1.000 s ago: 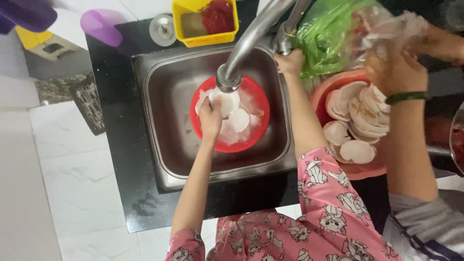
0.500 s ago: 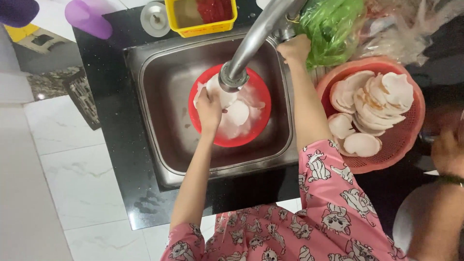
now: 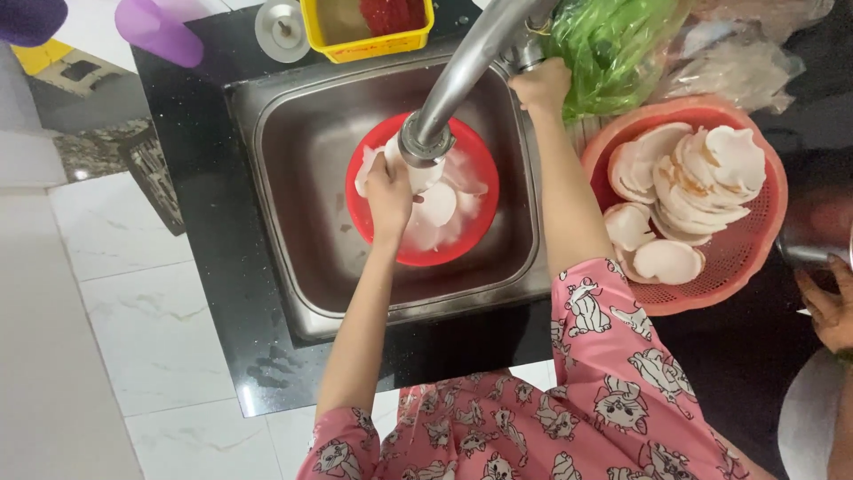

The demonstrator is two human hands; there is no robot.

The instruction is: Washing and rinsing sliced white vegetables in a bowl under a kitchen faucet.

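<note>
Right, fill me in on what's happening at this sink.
A person in pink patterned pyjamas stands at a steel sink. The left hand holds a pale white slice under the tap spout, over a red bowl of similar slices. The right hand is up at the base of the tap. Beside the sink, a pink basket holds more white slices. Another person's hand shows at the right edge.

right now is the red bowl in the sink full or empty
Partly full: the red bowl holds several white slices but red bottom shows near its rim. The left hand holds one slice under the faucet.
</note>
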